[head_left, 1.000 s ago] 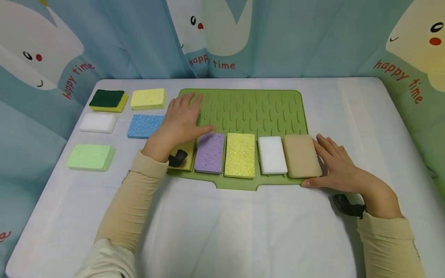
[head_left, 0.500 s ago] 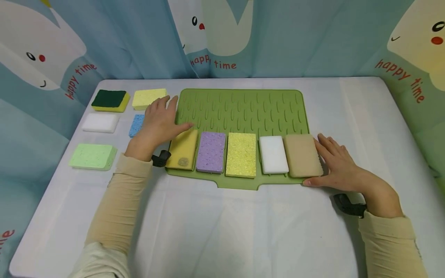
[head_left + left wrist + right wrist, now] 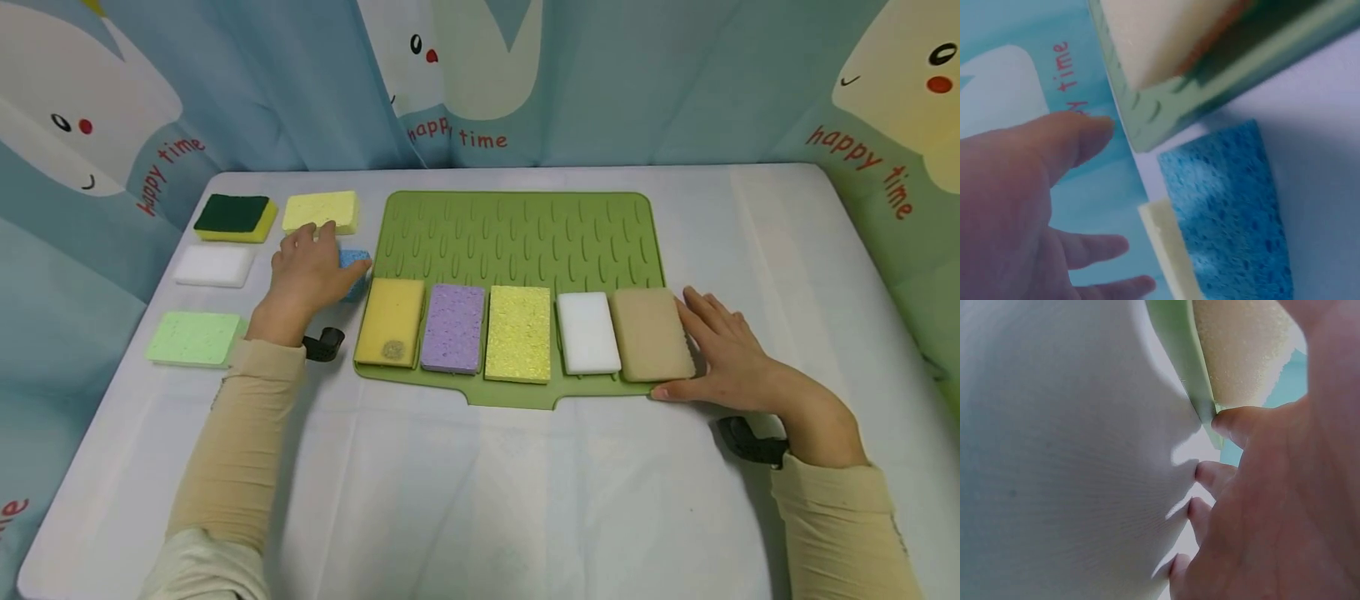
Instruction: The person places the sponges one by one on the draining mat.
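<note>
Under your left hand, as the head view has it, lies the blue sponge, part of it showing between your fingers and thumb. Those fingers are loosely extended, the thumb spread well away from them; whether they touch the sponge you cannot tell from this angle. Just beyond their tips is a pale yellow sponge. Farther left of them lie a dark green and yellow sponge and a white block, with a light green sponge beside your wrist. Past your left thumb sits the green mat, bearing, from that thumb toward your right hand, a spotted tan-yellow sponge, a purple sponge, a bright yellow sponge, a white sponge and a beige sponge. Your right fingers are spread beside the beige sponge's outer side, their thumb tip at the mat's near corner.

From the left wrist, your thumb and two fingers stand apart from one another, with the blue sponge to the side of their tips and the mat's corner past the thumb.

From the right wrist, your uppermost digit touches the mat's edge near the beige sponge; the other fingertips, separated, lie at the white tabletop.
</note>
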{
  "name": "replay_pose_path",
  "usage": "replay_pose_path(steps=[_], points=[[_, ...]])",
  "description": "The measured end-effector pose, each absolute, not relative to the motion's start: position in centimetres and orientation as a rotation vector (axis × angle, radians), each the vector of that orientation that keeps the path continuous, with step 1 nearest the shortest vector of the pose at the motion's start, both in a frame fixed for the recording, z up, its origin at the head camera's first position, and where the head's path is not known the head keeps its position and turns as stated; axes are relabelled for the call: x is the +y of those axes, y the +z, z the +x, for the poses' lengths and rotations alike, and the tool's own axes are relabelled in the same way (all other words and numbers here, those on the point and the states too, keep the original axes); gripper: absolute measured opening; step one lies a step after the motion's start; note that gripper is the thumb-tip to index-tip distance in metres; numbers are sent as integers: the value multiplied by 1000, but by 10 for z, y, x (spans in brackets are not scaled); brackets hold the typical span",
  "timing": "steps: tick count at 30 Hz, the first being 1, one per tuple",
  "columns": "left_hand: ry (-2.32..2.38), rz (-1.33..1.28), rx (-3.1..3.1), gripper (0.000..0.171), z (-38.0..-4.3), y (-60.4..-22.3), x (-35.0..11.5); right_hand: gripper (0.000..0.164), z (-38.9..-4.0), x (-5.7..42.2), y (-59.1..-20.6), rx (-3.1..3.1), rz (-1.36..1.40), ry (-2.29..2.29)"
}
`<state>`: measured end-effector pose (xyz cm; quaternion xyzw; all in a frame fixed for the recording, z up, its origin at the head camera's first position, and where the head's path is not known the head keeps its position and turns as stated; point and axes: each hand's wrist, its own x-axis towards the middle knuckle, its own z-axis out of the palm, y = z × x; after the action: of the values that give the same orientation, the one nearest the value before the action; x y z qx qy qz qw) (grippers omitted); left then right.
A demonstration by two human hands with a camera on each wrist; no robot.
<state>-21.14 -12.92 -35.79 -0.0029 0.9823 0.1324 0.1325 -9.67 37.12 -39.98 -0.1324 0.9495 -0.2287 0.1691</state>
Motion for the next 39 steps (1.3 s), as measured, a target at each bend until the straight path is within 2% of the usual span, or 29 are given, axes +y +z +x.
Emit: replay_pose_path(steps=[7,16,28,39], points=[[362,-114,2780,89,-216,-364,-134,128,-96,371,-400,2695,-371,-651],[287,-257,2730,108,-221,-373,-135,128,-96,372,-402,2688,-363,-654],[322,-215,2733,100,-219,-372,-140,128,-96,371,-399,2693,-368,-657],[287,-299,2709,107,-217,-375,-139,128,-95,373,-403,2717,-392,-680]])
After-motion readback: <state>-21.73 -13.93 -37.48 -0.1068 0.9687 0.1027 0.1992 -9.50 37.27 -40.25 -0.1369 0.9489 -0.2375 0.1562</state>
